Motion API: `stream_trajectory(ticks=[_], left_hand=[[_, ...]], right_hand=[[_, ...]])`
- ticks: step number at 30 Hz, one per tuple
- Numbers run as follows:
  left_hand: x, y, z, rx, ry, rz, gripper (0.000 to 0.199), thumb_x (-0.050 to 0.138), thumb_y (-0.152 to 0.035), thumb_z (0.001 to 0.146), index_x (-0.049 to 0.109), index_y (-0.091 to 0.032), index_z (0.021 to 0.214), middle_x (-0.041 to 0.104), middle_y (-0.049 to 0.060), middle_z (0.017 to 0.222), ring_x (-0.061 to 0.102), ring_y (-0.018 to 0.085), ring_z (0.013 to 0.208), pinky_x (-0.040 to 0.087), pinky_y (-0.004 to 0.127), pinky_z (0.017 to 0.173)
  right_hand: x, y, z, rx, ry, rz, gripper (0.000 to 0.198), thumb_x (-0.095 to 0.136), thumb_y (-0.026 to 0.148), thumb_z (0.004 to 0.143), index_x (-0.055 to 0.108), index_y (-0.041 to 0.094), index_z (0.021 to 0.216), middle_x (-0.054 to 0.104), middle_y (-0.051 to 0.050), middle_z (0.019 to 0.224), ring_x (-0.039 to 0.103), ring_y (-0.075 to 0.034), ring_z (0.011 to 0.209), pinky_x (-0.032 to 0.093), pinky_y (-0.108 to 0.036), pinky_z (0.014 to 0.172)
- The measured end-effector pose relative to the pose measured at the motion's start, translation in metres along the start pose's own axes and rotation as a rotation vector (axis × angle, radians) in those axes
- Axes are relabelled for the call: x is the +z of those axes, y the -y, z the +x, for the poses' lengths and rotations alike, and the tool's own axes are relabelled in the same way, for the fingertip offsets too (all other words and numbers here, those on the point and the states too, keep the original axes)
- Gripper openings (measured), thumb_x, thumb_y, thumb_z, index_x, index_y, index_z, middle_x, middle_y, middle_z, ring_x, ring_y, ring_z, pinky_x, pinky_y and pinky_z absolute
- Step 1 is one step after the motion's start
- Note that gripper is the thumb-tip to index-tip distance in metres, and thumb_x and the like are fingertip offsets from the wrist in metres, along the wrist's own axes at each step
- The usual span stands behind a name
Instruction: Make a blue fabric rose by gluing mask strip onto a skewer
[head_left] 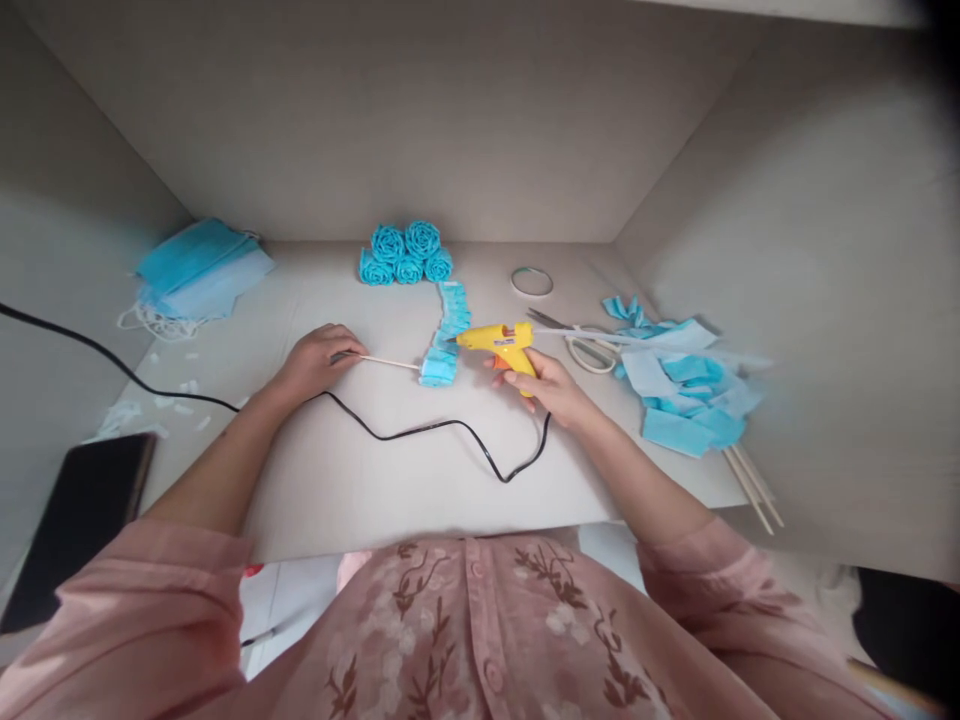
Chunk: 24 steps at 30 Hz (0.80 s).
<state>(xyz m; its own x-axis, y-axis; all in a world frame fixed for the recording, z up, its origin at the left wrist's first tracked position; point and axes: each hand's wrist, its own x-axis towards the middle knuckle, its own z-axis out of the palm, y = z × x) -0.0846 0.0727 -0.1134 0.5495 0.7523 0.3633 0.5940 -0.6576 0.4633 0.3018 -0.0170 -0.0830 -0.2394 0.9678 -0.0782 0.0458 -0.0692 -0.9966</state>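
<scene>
In the head view my right hand (pixel 546 385) grips a yellow glue gun (pixel 501 345) by its handle. Its nozzle points left, at or just over a pleated light-blue strip (pixel 454 310); whether they touch I cannot tell. A clear glue stick (pixel 577 333) sticks out behind the gun. My left hand (pixel 319 362) is closed around the left end of a thin wooden stick (pixel 390 362). The stick's other end meets the rolled lower part of the strip (pixel 437 368). Several blue rolled fabric roses (pixel 409 255) lie stacked behind the strip.
Blue face masks (pixel 199 260) are piled at the back left, and a dark phone (pixel 82 500) lies at the left. Scissors (pixel 589 350), a ring of tape (pixel 532 281), blue fabric scraps (pixel 682 385) and wooden sticks (pixel 752 485) are on the right. A black cord (pixel 420 430) crosses the front.
</scene>
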Motion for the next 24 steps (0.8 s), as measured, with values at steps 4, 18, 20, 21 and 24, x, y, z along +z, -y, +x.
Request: stream_trajectory(ticks=[4,18,20,21,24], left_hand=[[-0.005,-0.008,0.0,-0.024,0.026,-0.046,0.031,0.054,-0.042,0.098,0.073,-0.021,0.086,0.07,0.006,0.09,0.064,0.019,0.085,0.049,0.031,0.079],[-0.006,-0.006,0.0,0.006,0.045,-0.123,0.029,0.059,-0.039,0.097,0.076,-0.02,0.083,0.07,0.006,0.085,0.064,0.019,0.082,0.049,0.032,0.076],[-0.005,-0.005,0.0,0.017,0.043,-0.127,0.027,0.06,-0.038,0.097,0.076,-0.02,0.084,0.071,0.006,0.085,0.064,0.019,0.081,0.049,0.032,0.076],[-0.005,-0.005,0.0,0.021,0.04,-0.126,0.027,0.06,-0.038,0.096,0.076,-0.02,0.084,0.071,0.006,0.085,0.064,0.019,0.081,0.049,0.032,0.076],[-0.004,-0.004,0.0,0.024,0.025,-0.122,0.025,0.062,-0.036,0.095,0.077,-0.02,0.084,0.071,0.006,0.085,0.065,0.019,0.083,0.049,0.032,0.078]], right_hand=[[0.002,-0.006,0.001,-0.006,0.037,-0.009,0.036,0.075,0.042,0.08,0.068,0.021,0.108,0.072,-0.01,0.121,0.068,-0.019,0.083,0.044,-0.021,0.038],[0.009,-0.003,-0.002,-0.031,-0.034,-0.253,0.047,0.065,0.064,0.086,0.069,0.02,0.1,0.057,0.001,0.07,0.048,-0.013,0.057,0.036,-0.025,0.048],[0.01,-0.003,-0.002,-0.048,-0.039,-0.285,0.048,0.064,0.065,0.087,0.068,0.018,0.099,0.054,0.002,0.067,0.047,-0.013,0.058,0.036,-0.026,0.051],[0.011,-0.003,-0.001,-0.06,-0.04,-0.298,0.049,0.063,0.065,0.087,0.067,0.017,0.099,0.053,0.002,0.067,0.047,-0.012,0.058,0.037,-0.026,0.053],[0.011,-0.006,0.0,-0.09,-0.039,-0.326,0.051,0.062,0.065,0.087,0.066,0.016,0.098,0.053,0.002,0.067,0.046,-0.013,0.059,0.036,-0.027,0.056]])
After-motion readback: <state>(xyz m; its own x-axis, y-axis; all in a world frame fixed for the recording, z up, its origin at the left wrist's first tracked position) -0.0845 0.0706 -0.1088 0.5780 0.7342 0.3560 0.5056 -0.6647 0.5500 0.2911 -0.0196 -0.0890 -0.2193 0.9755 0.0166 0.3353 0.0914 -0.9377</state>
